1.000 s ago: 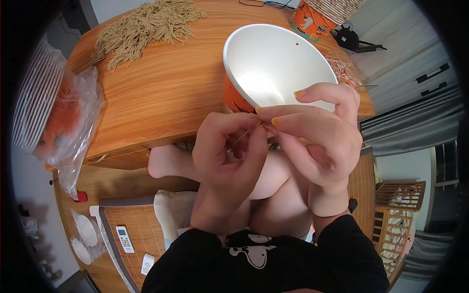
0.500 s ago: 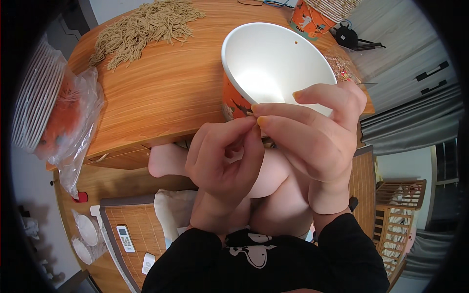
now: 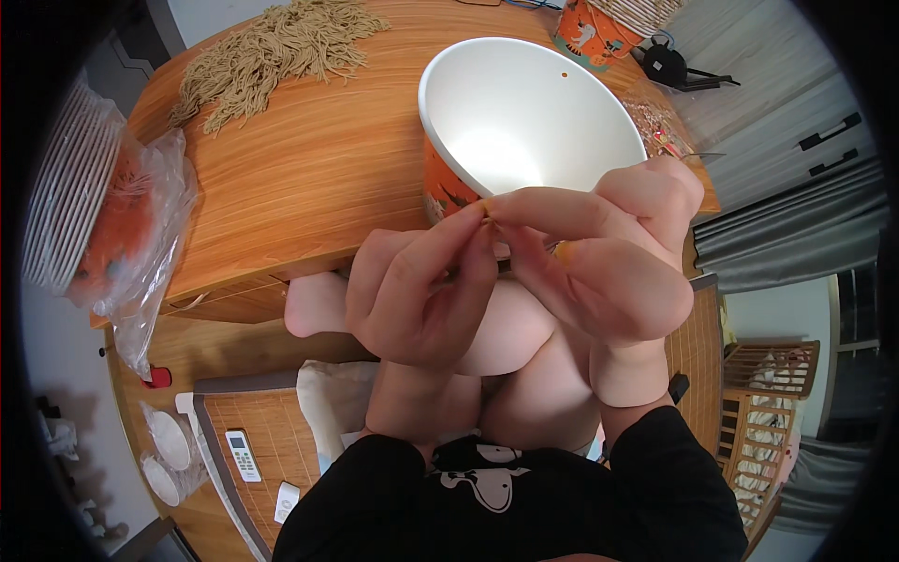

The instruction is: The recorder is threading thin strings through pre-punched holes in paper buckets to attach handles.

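Wood desk (image 3: pixel 309 187) & bucket (image 3: pixel 552 112) sit beyond grip; L hand (image 3: pixel 417 290), R hand (image 3: pixel 599 258) pinch tip-to-tip, on what I can't ID; prob. knotting, next needs steady pull.

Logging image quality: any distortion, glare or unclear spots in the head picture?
All head view: round fisheye rim, corners black; highlights streak the clear bag; the bucket nearly washes out deep inside; where the left hand meets the right hand, detail is too small to read.

Bucket (image 3: pixel 552 108) blocks ahead — room leftward over tabletop (image 3: pixel 281 183).
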### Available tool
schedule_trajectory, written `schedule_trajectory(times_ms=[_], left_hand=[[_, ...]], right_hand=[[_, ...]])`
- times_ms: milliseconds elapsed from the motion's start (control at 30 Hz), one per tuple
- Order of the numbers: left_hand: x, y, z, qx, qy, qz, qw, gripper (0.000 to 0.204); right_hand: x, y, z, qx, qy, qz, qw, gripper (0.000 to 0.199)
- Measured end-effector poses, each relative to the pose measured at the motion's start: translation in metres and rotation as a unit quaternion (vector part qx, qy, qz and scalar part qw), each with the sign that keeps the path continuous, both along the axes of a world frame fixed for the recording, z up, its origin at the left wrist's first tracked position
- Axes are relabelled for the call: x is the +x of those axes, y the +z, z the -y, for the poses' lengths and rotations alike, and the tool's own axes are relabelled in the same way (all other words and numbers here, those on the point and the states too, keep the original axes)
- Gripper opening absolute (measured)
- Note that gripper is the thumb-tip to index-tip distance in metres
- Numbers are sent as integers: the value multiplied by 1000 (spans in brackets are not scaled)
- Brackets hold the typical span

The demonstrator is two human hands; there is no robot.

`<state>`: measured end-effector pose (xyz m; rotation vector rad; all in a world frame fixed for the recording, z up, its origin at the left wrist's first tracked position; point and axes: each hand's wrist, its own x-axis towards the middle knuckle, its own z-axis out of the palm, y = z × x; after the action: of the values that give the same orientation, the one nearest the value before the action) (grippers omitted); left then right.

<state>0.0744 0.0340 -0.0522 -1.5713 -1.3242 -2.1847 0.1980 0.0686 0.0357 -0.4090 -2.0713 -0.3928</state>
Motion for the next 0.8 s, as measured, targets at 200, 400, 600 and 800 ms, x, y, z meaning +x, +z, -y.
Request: schedule_trajectory(times_ms=[200, 400, 600, 800], left_hand=[[9, -2, 4, -55, -147, 156, 975, 16], [13, 16, 12, -69, -427, 415, 800, 9], [7, 8, 7, -26, -482, 400, 779, 7], [12, 10, 18, -144, -363, 412, 823, 9]], right_hand=[[3, 4, 2, -5, -24, 26, 999, 53], [8, -4, -5, -2, -9, 1, 1000, 51], [12, -1, -2, -60, -18, 23, 998, 47], [11, -1, 0, -34, -34, 24, 999, 48]])
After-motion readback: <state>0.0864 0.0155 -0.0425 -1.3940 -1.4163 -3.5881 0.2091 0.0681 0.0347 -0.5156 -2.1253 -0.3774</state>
